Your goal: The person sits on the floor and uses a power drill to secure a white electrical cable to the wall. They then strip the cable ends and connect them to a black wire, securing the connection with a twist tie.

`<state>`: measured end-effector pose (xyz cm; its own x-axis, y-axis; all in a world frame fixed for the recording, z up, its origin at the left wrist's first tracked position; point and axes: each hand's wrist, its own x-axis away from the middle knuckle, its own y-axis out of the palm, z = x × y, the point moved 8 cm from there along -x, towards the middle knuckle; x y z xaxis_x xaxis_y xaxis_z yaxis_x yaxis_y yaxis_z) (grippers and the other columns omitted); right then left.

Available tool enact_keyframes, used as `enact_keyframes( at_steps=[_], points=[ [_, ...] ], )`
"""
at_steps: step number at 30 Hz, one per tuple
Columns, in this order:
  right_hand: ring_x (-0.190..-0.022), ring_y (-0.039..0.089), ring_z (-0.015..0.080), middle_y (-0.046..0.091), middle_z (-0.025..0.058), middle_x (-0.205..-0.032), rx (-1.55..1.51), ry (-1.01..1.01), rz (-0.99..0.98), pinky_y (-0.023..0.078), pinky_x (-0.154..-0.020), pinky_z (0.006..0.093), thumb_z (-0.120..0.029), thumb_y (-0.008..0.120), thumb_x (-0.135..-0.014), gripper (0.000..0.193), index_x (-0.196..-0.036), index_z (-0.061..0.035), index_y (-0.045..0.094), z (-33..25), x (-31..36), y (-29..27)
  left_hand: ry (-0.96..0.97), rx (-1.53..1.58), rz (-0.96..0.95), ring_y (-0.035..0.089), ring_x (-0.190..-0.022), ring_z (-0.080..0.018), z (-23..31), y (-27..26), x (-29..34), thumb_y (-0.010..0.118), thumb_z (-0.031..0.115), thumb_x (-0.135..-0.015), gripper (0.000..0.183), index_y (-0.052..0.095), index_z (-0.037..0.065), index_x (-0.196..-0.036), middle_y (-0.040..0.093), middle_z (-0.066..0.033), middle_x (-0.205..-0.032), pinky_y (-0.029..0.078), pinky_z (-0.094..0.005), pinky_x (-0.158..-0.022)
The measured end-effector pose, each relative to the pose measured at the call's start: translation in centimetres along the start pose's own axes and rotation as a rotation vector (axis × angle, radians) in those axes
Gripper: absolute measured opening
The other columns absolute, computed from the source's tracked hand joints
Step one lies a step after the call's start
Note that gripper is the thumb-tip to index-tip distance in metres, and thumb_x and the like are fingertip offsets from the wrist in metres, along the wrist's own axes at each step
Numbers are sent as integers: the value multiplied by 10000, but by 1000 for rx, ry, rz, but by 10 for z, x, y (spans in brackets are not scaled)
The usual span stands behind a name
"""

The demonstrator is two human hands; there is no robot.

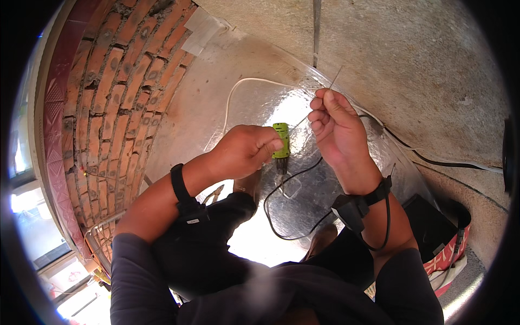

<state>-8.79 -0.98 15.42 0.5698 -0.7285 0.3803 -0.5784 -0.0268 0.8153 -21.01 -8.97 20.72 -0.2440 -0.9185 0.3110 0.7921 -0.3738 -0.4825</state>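
Observation:
My left hand is closed, its thumb and fingertips against a small lime-green tool with a black end pointing down toward me. The tool's exact kind cannot be made out, and its left side is hidden behind the fingers. To the right and a bit higher, my right hand pinches a thin wire between thumb and forefinger, the other fingers curled. One end of the wire sticks up past the fingertips. Its other part runs down and left toward the green tool.
Shiny foil-like sheeting covers the floor below my hands. A black cable loops over it, and a white cable curves behind. A brick wall rises on the left, a rough plaster wall on the right. A patterned red bag stands at right.

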Motion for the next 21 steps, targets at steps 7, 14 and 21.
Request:
enact_keyframes(
  at_steps=[7,14,21],
  points=[
    [-787,643,151,653,62,-892,43,42,12,513,-697,248,-208,551,-961,172,-1037,-61,597,8,-1,-9,-194,184,-69,551,-558,-100,-15,5,2,509,138,-970,171,574,10,-878,563,-29,-639,453,-260,-532],
    [-807,658,161,674,82,-946,65,172,-30,523,-727,259,-198,532,-970,170,-1038,-60,603,57,13,-7,-160,268,-37,573,-687,-92,-29,7,5,519,104,-961,129,583,-6,-984,589,-35,-774,469,-242,-639],
    [-844,673,170,665,85,-981,185,213,-10,533,-729,260,-193,517,-976,184,-1063,-50,593,66,11,-26,-332,278,-122,559,-666,-98,-56,10,15,518,114,-962,132,583,-1,-957,569,-23,-729,466,-243,-622]
  ],
)
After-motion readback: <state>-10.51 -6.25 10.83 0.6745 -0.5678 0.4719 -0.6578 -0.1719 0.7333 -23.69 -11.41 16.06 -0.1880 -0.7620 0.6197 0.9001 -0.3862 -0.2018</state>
